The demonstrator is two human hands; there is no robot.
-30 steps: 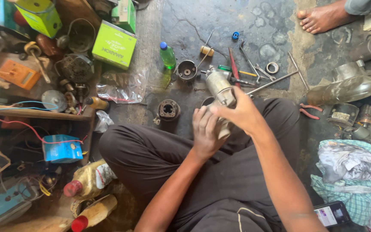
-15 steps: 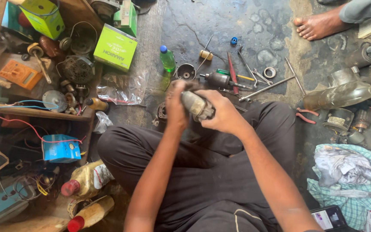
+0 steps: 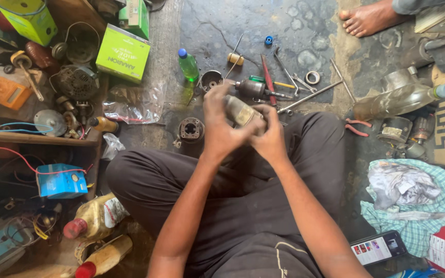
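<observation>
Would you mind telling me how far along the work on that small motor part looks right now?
Already apart: a round housing and a metal cup lie loose on the floor, with a shafted rotor piece and screwdrivers beside them. In hand: the left hand and right hand both grip a grimy cylindrical part over the lap. Left: those loose pieces remain unassembled.

You have three green boxes (image 3: 123,53) at upper left, two yellowish oil bottles (image 3: 96,219) at lower left, and one phone (image 3: 378,247) at lower right.

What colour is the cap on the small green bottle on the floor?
Blue. The cap tops the green bottle, clearest in the head view.
</observation>
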